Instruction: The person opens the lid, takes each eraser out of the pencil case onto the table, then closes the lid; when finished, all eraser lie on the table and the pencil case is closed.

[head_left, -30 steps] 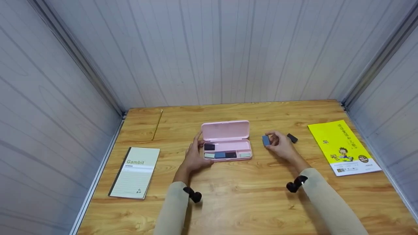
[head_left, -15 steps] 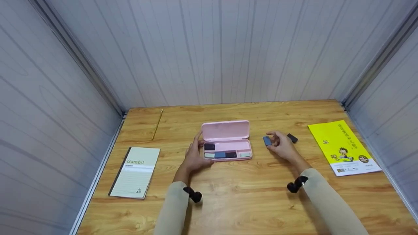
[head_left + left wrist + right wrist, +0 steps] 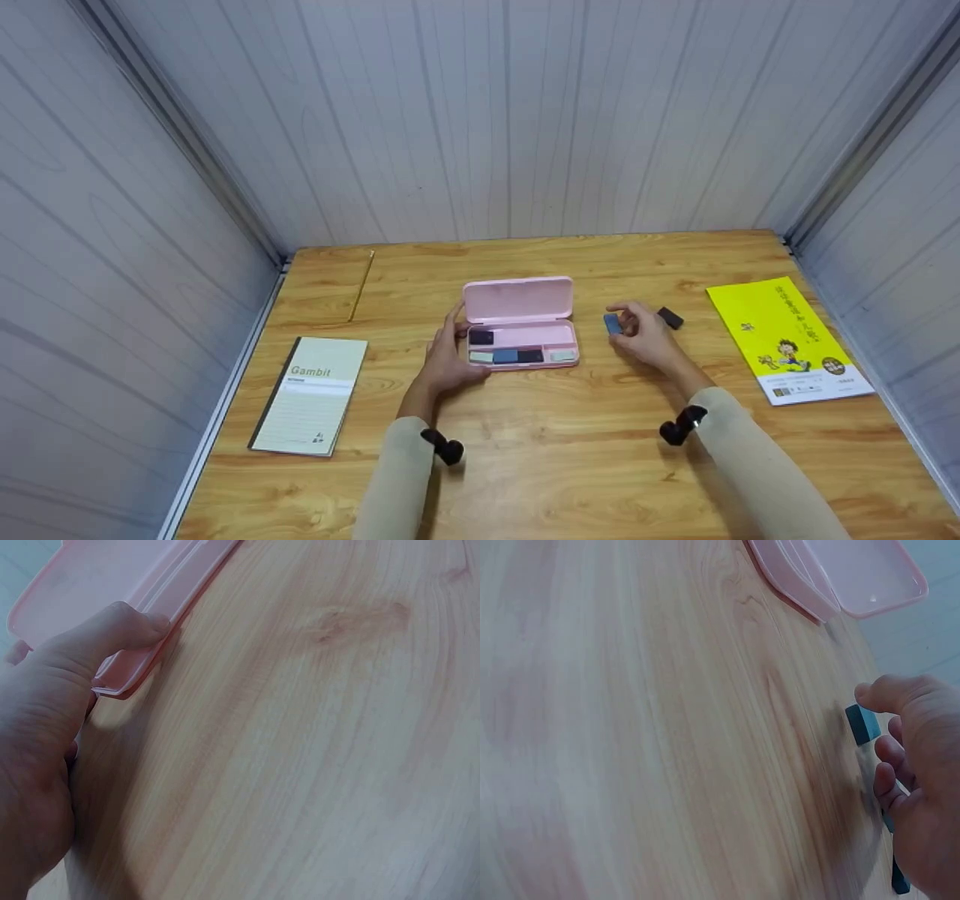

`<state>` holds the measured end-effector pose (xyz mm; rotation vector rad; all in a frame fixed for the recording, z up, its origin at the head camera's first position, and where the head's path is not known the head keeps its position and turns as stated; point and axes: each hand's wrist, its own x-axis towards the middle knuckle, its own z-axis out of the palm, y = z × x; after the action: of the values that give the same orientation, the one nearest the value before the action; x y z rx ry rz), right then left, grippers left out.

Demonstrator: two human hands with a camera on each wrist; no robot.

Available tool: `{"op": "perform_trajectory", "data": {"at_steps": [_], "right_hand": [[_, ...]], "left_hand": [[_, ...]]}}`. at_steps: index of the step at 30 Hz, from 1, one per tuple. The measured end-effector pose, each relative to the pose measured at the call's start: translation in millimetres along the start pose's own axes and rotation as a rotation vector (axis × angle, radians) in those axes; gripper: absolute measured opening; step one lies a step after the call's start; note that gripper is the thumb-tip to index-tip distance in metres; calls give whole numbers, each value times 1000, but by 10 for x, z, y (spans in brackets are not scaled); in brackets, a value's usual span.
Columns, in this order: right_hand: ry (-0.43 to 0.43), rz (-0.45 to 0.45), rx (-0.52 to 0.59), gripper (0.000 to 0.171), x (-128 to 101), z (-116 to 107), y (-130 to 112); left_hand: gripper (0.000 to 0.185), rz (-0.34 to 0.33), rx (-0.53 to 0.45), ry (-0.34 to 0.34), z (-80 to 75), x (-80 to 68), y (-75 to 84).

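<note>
One pink pencil case (image 3: pixel 521 335) is gripped at its left end by the left hand (image 3: pixel 448 362), thumb over the front edge, presumably so that it is steadied against sliding. Its lid (image 3: pixel 517 300) is tipped open toward the back, by which every compartment is left accessible. A blue eraser (image 3: pixel 613 323) is pinched between thumb and finger of the right hand (image 3: pixel 646 334), to the right of the case and apart from it; whether it is lifted off the tabletop (image 3: pixel 540 450) cannot be told. A loose dark eraser (image 3: pixel 670 318) is noted just beside that hand. Five erasers are contained: a black block (image 3: pixel 481 337) at the rear compartment's left end; a pale block (image 3: pixel 481 358), a blue block (image 3: pixel 505 356) and a dark block (image 3: pixel 531 355) lined up in front; and a whitish block (image 3: pixel 562 355) in the small right-hand compartment.
</note>
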<state>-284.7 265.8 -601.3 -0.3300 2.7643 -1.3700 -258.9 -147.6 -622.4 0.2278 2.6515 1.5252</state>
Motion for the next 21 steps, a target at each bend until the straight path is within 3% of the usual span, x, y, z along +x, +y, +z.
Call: {"op": "perform_trajectory", "data": {"at_steps": [8, 21], "right_hand": [[-17, -82, 27, 46, 33, 137, -101], [-62, -135, 38, 43, 135, 447, -462]], "left_hand": [[142, -3, 10, 5, 2, -2, -4], [142, 16, -6, -9, -10, -1, -14]]}}
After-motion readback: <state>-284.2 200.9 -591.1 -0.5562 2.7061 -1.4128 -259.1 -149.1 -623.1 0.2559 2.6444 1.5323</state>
